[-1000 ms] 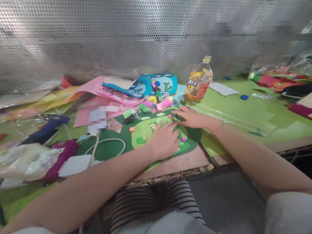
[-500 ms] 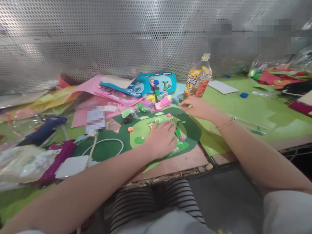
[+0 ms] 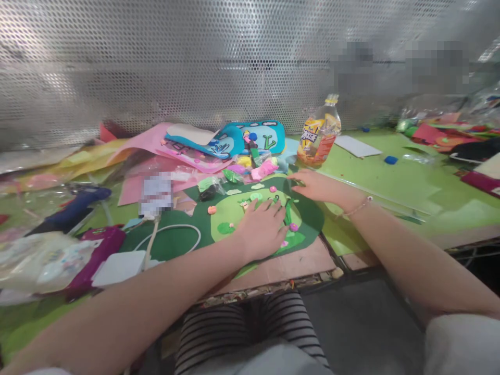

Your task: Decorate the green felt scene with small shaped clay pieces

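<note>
My left hand (image 3: 262,229) lies palm down with its fingers spread on a green layered craft picture (image 3: 312,224). The picture has a light green middle, a dark green border, small clay flowers such as a purple one (image 3: 293,227) and an orange one (image 3: 211,210), and pale clouds. Part of the decoration is hidden under the left hand. My right hand (image 3: 318,186) is at the picture's upper right edge, its fingers loosely bent and apart, with nothing visible in them. A bracelet (image 3: 357,209) circles the right wrist.
Behind the picture lie bagged clay packets (image 3: 263,169) and a blue craft panel (image 3: 273,138). A clear bottle (image 3: 318,135) stands behind my right hand. A white charger (image 3: 119,268) with its cable, a magenta case (image 3: 97,255) and a blue glue gun (image 3: 88,198) are at left.
The view has tilted up slightly, so everything sits a little lower in the picture. Both hands keep nearly the same places on and beside the craft picture.
</note>
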The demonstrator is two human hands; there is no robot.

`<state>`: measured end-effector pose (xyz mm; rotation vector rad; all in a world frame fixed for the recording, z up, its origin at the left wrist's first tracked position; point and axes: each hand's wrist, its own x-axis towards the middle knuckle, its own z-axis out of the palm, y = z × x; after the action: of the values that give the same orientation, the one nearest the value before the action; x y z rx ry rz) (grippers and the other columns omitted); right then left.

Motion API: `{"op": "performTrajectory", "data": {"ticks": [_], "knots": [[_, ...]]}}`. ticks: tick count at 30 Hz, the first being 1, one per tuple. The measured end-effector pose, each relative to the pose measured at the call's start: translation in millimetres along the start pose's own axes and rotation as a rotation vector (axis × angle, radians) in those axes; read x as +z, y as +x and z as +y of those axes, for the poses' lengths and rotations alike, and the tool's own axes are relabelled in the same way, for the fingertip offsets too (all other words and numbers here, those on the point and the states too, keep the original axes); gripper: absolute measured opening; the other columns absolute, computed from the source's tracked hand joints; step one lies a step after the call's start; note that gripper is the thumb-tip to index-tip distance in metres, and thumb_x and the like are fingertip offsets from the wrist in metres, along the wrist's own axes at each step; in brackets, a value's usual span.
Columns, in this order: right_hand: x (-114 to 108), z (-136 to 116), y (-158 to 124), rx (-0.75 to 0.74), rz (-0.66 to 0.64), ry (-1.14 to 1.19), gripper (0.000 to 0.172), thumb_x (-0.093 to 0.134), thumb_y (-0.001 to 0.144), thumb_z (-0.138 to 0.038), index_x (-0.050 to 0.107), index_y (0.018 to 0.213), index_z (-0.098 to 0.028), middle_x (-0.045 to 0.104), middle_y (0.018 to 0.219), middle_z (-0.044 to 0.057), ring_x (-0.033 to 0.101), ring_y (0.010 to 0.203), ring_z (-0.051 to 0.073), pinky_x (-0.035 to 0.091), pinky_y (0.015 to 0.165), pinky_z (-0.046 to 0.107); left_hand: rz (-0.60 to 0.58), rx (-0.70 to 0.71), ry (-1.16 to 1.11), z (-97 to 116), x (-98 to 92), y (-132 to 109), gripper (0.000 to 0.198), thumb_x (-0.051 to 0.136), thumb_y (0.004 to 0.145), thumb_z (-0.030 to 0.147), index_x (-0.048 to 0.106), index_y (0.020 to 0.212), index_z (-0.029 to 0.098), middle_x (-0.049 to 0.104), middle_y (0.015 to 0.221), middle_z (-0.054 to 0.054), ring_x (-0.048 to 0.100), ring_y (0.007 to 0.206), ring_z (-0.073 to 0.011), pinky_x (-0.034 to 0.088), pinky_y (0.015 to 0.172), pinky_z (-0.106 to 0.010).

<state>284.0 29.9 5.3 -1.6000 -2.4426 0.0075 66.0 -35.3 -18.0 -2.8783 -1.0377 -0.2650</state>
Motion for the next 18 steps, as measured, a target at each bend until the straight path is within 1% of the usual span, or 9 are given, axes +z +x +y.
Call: {"op": "performTrajectory", "data": {"ticks": [4, 7, 10, 12, 14, 15, 16, 18], "knots": [[-4.9, -4.3, -1.0, 0.082, -0.03, 0.112, 0.041, 0.054, 0.079, -0.028, 0.057, 0.118, -0.015, 0.061, 0.113, 0.014, 0.061, 0.091, 0.025, 0.048, 0.083, 0.039, 0.017, 0.017, 0.027, 1.5, -5.4, -2.8, 0.045, 0.024, 0.091, 0.036, 0.047, 0.123, 0.014, 0.046, 0.133, -0.011, 0.044, 0.116, -0.027, 0.031, 0.097, -0.047], [-9.1, -10.3, -1.0, 0.125, -0.05, 0.199, 0.043, 0.057, 0.076, -0.025, 0.057, 0.118, -0.017, 0.063, 0.113, 0.011, 0.062, 0.09, 0.023, 0.048, 0.083, 0.038, 0.034, 0.021, 0.042, 4.0, -10.1, -5.7, 0.04, 0.029, 0.089, 0.036, 0.054, 0.11, 0.013, 0.056, 0.116, -0.012, 0.05, 0.104, -0.0275, 0.034, 0.092, -0.046], [-10.1, -13.9, -0.7, 0.189, -0.046, 0.309, 0.051, 0.064, 0.07, -0.026, 0.055, 0.12, -0.018, 0.062, 0.109, 0.011, 0.062, 0.085, 0.022, 0.05, 0.079, 0.038, 0.048, 0.023, 0.048, 7.2, -13.0, -8.2, 0.035, 0.032, 0.087, 0.035, 0.056, 0.099, 0.013, 0.059, 0.101, -0.011, 0.053, 0.094, -0.0266, 0.036, 0.087, -0.044], [-10.3, -15.2, -0.9, 0.204, -0.023, 0.404, 0.051, 0.066, 0.069, -0.029, 0.056, 0.118, -0.018, 0.061, 0.109, 0.012, 0.061, 0.088, 0.023, 0.049, 0.081, 0.039, 0.064, 0.016, 0.046, 9.6, -13.4, -9.5, 0.036, 0.03, 0.088, 0.035, 0.055, 0.103, 0.012, 0.058, 0.104, -0.012, 0.053, 0.094, -0.0266, 0.036, 0.087, -0.044], [-11.4, -17.4, -1.9, 0.165, -0.022, 0.554, 0.048, 0.065, 0.071, -0.033, 0.056, 0.117, -0.019, 0.059, 0.112, 0.011, 0.059, 0.095, 0.023, 0.049, 0.084, 0.039, 0.082, 0.007, 0.042, 11.7, -12.4, -10.6, 0.043, 0.026, 0.09, 0.038, 0.049, 0.114, 0.012, 0.054, 0.113, -0.014, 0.052, 0.098, -0.0272, 0.036, 0.088, -0.044], [-12.4, -19.1, -2.9, 0.135, -0.043, 0.657, 0.049, 0.063, 0.073, -0.035, 0.054, 0.119, -0.021, 0.057, 0.115, 0.011, 0.059, 0.097, 0.022, 0.05, 0.083, 0.038, 0.09, 0.005, 0.038, 12.7, -11.5, -11.0, 0.046, 0.024, 0.09, 0.04, 0.046, 0.12, 0.012, 0.053, 0.117, -0.014, 0.052, 0.1, -0.0273, 0.035, 0.09, -0.044], [-13.6, -21.0, -4.1, 0.103, -0.085, 0.77, 0.05, 0.061, 0.076, -0.035, 0.05, 0.122, -0.022, 0.055, 0.119, 0.011, 0.059, 0.097, 0.021, 0.05, 0.082, 0.037, 0.096, 0.004, 0.036, 13.6, -10.4, -11.5, 0.049, 0.023, 0.091, 0.043, 0.043, 0.123, 0.012, 0.052, 0.118, -0.014, 0.051, 0.102, -0.0275, 0.035, 0.091, -0.045], [-15.9, -24.9, -6.7, 0.031, -0.226, 0.962, 0.053, 0.059, 0.079, -0.034, 0.043, 0.128, -0.023, 0.051, 0.125, 0.011, 0.06, 0.093, 0.017, 0.051, 0.081, 0.036, 0.102, 0.005, 0.034, 14.9, -8.2, -12.4, 0.051, 0.023, 0.09, 0.046, 0.044, 0.123, 0.013, 0.054, 0.115, -0.013, 0.05, 0.104, -0.0278, 0.033, 0.094, -0.046]]}}
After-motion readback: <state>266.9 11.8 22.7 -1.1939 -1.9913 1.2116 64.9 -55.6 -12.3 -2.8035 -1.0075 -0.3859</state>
